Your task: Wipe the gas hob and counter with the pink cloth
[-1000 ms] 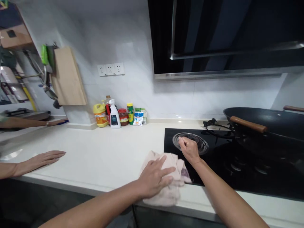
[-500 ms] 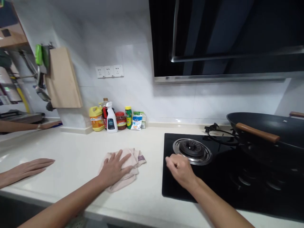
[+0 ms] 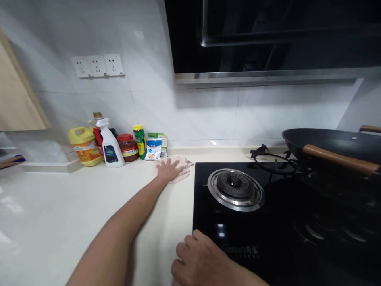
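Observation:
My left hand (image 3: 169, 170) lies flat, fingers spread, on a pale pink cloth (image 3: 182, 174) at the back of the counter. The cloth is just in front of a small blue-and-white packet (image 3: 153, 149) and left of the hob's back corner. Low in the picture, my right hand (image 3: 198, 258) is curled in a loose fist at the left edge of the black glass hob (image 3: 232, 230). Nothing shows in its fingers.
A wok (image 3: 324, 137) with wooden handles stands on the right burner. A yellow jug (image 3: 86, 147), a white spray bottle (image 3: 110, 147), a red-lidded jar (image 3: 128, 147) and a green shaker (image 3: 139, 141) line the wall. Another person's hand (image 3: 12, 161) rests far left. Above hangs a range hood (image 3: 268, 43).
My left hand and the cloth have moved back and right, close to the packets. My right hand has come nearer to me, down the hob's left edge. The view has turned right.

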Tool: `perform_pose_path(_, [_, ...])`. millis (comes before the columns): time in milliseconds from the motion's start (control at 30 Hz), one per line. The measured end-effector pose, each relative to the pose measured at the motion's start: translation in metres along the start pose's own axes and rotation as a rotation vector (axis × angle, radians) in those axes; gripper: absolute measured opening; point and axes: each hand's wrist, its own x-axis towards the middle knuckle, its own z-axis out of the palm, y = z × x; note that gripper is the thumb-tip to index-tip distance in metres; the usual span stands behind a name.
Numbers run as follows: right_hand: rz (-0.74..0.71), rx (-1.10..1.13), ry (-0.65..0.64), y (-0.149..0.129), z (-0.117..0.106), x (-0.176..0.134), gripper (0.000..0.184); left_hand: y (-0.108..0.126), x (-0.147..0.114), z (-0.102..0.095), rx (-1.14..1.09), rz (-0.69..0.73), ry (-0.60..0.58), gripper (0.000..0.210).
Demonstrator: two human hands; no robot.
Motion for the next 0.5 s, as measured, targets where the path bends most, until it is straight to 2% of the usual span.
perform_pose_path(133, [0.009, 0.072, -0.038, 0.006, -0.009, 0.002, 0.03, 0.031, 0.039, 0.007, -0.023, -0.019, -0.019, 0.075])
perform_pose_path(233, [0.086, 0.087, -0.004, 0.019, -0.026, 0.007, 0.03, 0.05, 0.04, 0.009, -0.038, 0.029, -0.022, 0.068])
perform_pose_path(367, [0.268, 0.013, 0.151, 0.048, -0.039, 0.008, 0.037, 0.055, 0.006, 0.006, -0.038, 0.11, -0.005, 0.061])
perform_pose_path(500, [0.455, 0.023, 0.21, 0.076, -0.035, 0.0, 0.043, 0.048, -0.057, -0.003, -0.013, 0.188, 0.024, 0.058])
